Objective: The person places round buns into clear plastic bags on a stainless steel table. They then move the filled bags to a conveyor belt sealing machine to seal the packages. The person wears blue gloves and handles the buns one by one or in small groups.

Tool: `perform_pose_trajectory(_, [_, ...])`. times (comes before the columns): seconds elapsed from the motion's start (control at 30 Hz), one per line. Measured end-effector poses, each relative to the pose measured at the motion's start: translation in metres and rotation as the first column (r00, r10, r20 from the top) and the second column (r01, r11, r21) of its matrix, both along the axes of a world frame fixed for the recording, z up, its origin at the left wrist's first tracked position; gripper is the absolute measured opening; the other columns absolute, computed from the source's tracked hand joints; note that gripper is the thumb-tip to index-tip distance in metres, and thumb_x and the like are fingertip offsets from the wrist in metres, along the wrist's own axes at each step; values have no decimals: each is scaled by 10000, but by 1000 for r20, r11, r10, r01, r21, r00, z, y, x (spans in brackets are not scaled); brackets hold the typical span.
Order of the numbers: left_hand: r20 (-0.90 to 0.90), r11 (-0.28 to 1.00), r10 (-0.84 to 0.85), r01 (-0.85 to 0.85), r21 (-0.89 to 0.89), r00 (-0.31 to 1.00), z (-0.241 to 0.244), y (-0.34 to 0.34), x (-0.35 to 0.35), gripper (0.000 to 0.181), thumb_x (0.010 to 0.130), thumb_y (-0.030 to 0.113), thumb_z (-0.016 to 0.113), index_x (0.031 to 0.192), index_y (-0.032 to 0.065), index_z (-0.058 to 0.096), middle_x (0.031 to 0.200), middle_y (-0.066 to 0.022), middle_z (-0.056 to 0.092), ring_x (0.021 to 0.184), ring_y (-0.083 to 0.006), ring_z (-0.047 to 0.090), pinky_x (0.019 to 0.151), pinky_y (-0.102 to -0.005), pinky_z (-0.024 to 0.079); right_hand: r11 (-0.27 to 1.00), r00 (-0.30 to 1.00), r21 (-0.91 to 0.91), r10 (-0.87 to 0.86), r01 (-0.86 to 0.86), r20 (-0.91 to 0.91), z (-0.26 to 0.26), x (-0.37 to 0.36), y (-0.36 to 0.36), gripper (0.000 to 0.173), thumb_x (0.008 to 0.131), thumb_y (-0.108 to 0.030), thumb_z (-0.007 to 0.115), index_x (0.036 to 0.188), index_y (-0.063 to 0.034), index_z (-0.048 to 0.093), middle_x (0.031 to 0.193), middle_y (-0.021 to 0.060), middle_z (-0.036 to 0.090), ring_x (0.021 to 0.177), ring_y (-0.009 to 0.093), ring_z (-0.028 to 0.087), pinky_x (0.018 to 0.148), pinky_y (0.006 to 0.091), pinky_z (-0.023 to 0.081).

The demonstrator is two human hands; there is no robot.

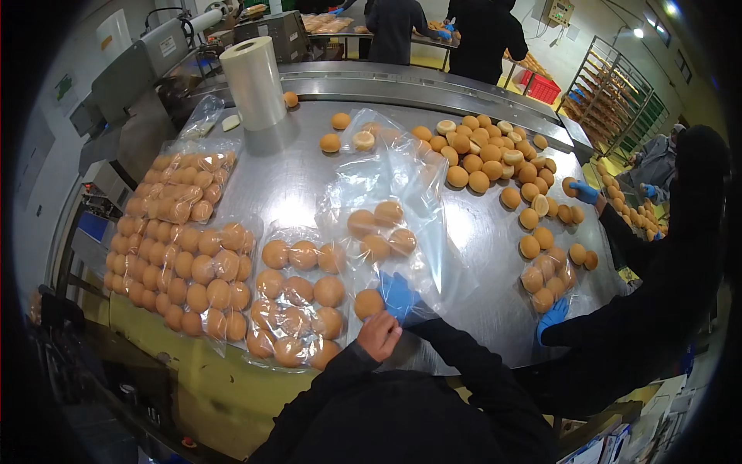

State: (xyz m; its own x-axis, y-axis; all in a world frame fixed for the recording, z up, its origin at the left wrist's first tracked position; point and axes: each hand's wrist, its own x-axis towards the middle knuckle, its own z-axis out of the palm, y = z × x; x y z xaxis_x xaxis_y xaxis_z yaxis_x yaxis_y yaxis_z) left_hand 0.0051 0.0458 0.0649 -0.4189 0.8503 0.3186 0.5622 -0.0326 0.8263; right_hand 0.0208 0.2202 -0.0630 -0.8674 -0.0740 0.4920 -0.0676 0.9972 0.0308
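My bare left hand (379,336) is curled at the near edge of a clear plastic bag (429,232), pinching its mouth. Under the film lies my right hand (399,298), in a blue glove, close beside a single round bun (369,304); the film blurs its fingers and I cannot tell whether it grips the bun. Farther up the same bag sits a cluster of several buns (375,246). Just left of my hands lies a filled bag of buns (298,290) in rows of three, flat on the steel table (278,191).
More bagged buns (185,261) cover the table's left. A film roll (253,84) stands upright at the back. Loose buns (487,151) are heaped at the back right. To my right, a co-worker's gloved hands (553,318) handle a bag and a bun. Other people work beyond.
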Motion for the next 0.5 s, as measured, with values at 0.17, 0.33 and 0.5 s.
perform_pose_trajectory(0.17, [-203, 999, -31, 24, -36, 979, -6, -16, 6, 109, 795, 173, 496, 782, 65, 492, 757, -86, 486, 728, -266, 498, 637, -374, 353, 819, 848, -332, -311, 468, 428, 78, -38, 7, 694, 567, -563, 659, 1026, -57, 535, 1033, 144, 536, 993, 305, 484, 869, 415, 376])
perform_pose_trajectory(0.33, [-314, 994, -57, 25, -104, 948, -19, -15, 10, 101, 775, 169, 519, 805, 74, 503, 758, -64, 483, 733, -251, 492, 626, -359, 362, 557, 669, -381, -681, 738, 297, 88, 1, 28, 717, 563, -625, 627, 958, -29, 592, 994, 195, 534, 1003, 319, 477, 872, 445, 351])
perform_pose_trajectory(0.5, [-323, 980, -172, 128, -153, 931, -33, -13, 22, 119, 789, 190, 513, 834, 80, 507, 824, -67, 486, 773, -243, 497, 642, -366, 370, 588, 646, -275, -639, 760, 418, 68, 34, 5, 744, 600, -596, 625, 1015, 14, 536, 1080, 235, 488, 1016, 344, 461, 872, 453, 348])
